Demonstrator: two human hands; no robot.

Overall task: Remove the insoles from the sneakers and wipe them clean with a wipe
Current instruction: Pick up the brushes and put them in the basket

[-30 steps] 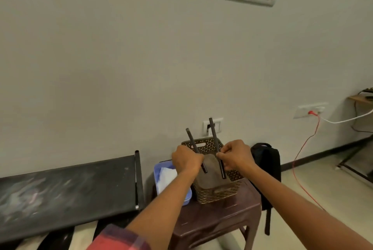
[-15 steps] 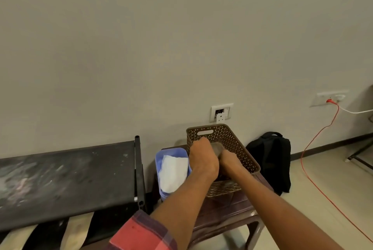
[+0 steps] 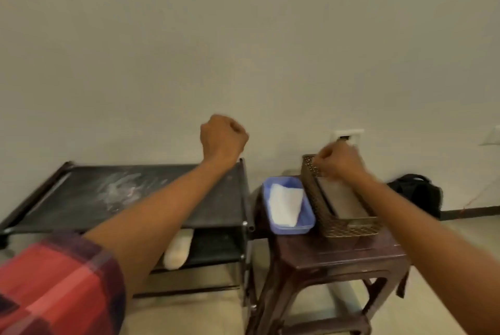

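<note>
Here, left to right:
Sleeve: a red plaid sleeve [image 3: 56, 283] fills the lower left corner.
Shoe rack: a black rack [image 3: 130, 194] stands against the wall; a pale sneaker [image 3: 177, 249] sits on its lower shelf, partly hidden by the forearm.
Left hand: the left hand [image 3: 222, 137] is raised above the rack's right end, curled into a loose fist, nothing visible in it.
Blue tub: a blue tub [image 3: 308, 219] on the brown stool [image 3: 338, 256] holds a white wipe [image 3: 285, 206].
Basket: a brown woven basket [image 3: 313, 199] sits just beside the tub, with a grey-brown insole [image 3: 342, 200] lying inside.
Right hand: the right hand [image 3: 339, 160] is over the basket's far end, fingers bunched; blurred, so whether it grips anything I cannot tell.
Backpack: a black backpack [image 3: 416, 194] rests on the floor.
</note>
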